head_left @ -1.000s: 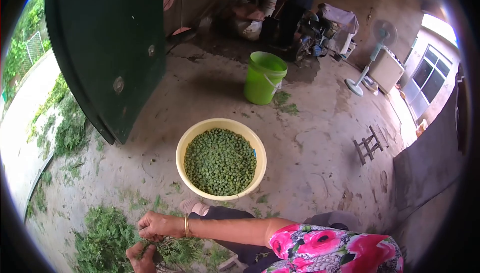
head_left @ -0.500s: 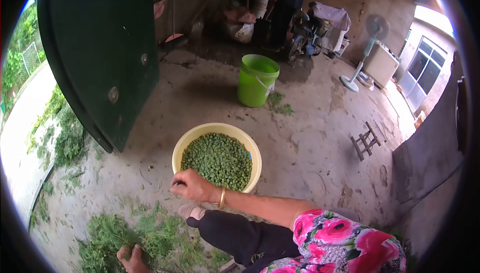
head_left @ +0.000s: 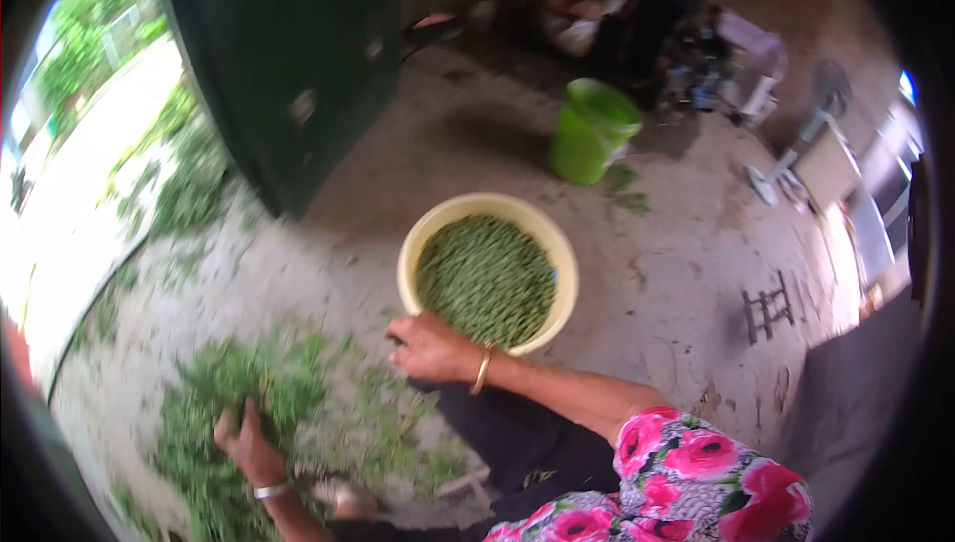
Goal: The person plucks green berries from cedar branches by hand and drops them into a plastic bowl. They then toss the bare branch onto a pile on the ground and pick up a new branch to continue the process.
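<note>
My right hand point(head_left: 435, 347) is at the near-left rim of a cream basin point(head_left: 410, 273). Its fingers are curled together, and I cannot make out what, if anything, they hold. The basin is filled with small round green berries point(head_left: 487, 278). Lower left, my left hand point(head_left: 249, 446) reaches onto a heap of feathery green sprigs point(head_left: 199, 413), its thumb and finger apart; motion blurs the fingertips. A bracelet point(head_left: 482, 368) circles my right wrist and a band point(head_left: 271, 490) my left.
A lime-green bucket point(head_left: 587, 134) stands beyond the basin. A dark green door point(head_left: 288, 55) is at the left. Toward the right are a small stool point(head_left: 769, 308) and a standing fan point(head_left: 796, 154). Another person in dark clothes point(head_left: 657, 5) is at the back, beside a cluttered vehicle point(head_left: 706, 65).
The view has shifted, so the basin and bucket appear further right and higher. My left hand has moved up over the sprigs. My right hand stays by the basin, fingers still curled.
</note>
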Demonstrator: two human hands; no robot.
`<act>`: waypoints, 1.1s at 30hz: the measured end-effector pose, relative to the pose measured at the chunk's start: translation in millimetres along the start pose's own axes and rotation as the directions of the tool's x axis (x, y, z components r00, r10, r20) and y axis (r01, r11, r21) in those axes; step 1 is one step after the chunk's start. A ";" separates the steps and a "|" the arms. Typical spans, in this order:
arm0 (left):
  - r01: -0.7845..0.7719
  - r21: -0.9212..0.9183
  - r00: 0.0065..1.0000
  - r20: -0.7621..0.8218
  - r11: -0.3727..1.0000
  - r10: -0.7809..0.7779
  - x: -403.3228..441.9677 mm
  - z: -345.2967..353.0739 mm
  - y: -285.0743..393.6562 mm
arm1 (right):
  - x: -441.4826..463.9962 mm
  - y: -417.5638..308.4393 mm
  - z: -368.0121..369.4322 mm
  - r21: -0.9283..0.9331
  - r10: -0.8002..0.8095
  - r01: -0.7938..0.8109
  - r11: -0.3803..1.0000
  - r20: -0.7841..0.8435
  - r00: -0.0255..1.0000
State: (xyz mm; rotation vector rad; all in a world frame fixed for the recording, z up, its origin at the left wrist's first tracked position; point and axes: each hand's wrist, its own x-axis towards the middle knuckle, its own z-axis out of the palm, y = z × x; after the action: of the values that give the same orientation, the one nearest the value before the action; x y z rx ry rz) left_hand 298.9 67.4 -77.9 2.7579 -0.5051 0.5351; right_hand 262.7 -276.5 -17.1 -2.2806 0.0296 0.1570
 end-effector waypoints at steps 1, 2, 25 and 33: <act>0.070 -0.002 0.997 -0.035 0.998 -0.070 6.6 -11.3 9.9 | 7.1 -12.4 10.5 0.026 -0.048 0.047 0.999 0.042 0.998; 0.112 0.026 0.994 -0.016 0.993 -0.112 11.3 -16.0 6.2 | 17.4 -24.3 20.8 0.021 -0.002 -0.001 1.000 0.111 0.994; 0.278 -0.744 0.536 0.645 -0.608 -0.545 6.4 -6.7 -8.8 | 77.7 -104.1 131.0 0.679 -0.227 0.203 0.705 -0.056 0.972; 0.346 -0.744 0.531 0.658 -0.571 -0.535 10.0 -9.9 12.5 | 81.4 -96.9 128.5 0.589 -0.196 0.202 0.783 -0.074 0.978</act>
State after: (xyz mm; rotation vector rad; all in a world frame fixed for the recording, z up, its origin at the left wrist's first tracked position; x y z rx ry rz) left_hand 299.8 56.7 -62.5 0.8431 0.5210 -0.1117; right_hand 337.1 -113.5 -37.6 -1.6355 -0.1414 0.0167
